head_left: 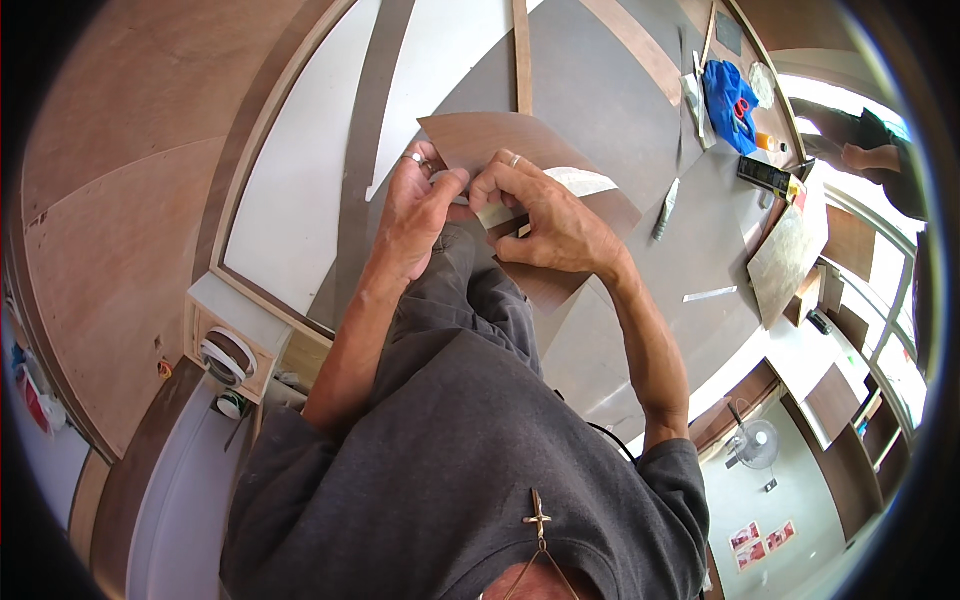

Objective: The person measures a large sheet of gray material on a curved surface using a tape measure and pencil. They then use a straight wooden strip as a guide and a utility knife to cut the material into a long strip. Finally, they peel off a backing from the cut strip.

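Note:
Above my lap my two hands work close together. My left hand (pixel 412 215) is closed, with thumb and fingertips pinched around something whitish that I cannot make out. My right hand (pixel 552 218) is bent inward, its fingers closed on a small pale strip (pixel 494 214), partly hidden by the hand. Just behind and below the hands is a thin brown wood-grain sheet (pixel 500 138) with a pointed left corner. A white patch (pixel 580 181) shows on it beside my right hand. The sheet's lower part (pixel 545 285) reaches past my right wrist.
To the right on the grey surface lie a utility knife (pixel 666 208), a thin white strip (pixel 710 294), a blue bag (pixel 728 105) with red-handled scissors (pixel 741 107), and a black container (pixel 765 176). Rolls of white edging (pixel 228 358) sit at the left. Another person (pixel 880 155) is at far right.

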{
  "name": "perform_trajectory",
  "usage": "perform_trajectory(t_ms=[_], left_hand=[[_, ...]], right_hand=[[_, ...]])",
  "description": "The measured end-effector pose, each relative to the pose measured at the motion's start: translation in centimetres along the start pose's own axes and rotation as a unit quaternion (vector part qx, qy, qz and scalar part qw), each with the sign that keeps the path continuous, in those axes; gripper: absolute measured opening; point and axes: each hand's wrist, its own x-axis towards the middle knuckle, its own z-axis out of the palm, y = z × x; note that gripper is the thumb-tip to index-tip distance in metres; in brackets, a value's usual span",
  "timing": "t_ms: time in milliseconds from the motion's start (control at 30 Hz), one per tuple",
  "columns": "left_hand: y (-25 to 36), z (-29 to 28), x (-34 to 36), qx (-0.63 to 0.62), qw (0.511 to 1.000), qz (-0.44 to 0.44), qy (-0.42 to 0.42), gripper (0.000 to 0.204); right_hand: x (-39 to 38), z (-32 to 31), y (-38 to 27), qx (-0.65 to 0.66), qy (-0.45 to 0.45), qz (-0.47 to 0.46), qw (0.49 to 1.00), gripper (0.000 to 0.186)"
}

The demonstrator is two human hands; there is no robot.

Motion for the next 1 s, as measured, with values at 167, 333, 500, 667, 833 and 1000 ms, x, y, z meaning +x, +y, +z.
perform_trajectory(t_ms=[167, 333, 500, 667, 833, 1000], left_hand=[[0.1, 0.3, 0.1, -0.010, 1.000, 0.012, -0.004, 0.030], [0.0, 0.2, 0.1, -0.019, 1.000, 0.018, -0.002, 0.030], [0.3, 0.4, -0.1, 0.009, 1.000, 0.005, -0.017, 0.029], [0.5, 0.8, -0.1, 0.002, 1.000, 0.011, -0.006, 0.029], [0.4, 0.5, 0.0, -0.011, 1.000, 0.014, -0.017, 0.030], [0.7, 0.3, 0.2, 0.020, 1.000, 0.011, -0.019, 0.030]], right_hand=[[-0.3, -0.1, 0.5, 0.004, -0.006, -0.015, 1.000, 0.037], [-0.4, -0.2, -0.5, 0.021, 0.000, 0.027, 0.999, 0.041], [-0.7, -0.2, -0.3, -0.002, 0.000, 0.014, 1.000, 0.041], [-0.8, 0.2, 0.6, -0.036, 0.003, -0.031, 0.999, 0.040], [-0.5, -0.2, -0.8, 0.011, 0.009, 0.021, 1.000, 0.038], [-0.4, -0.4, -0.4, -0.011, 0.002, -0.006, 1.000, 0.034]])
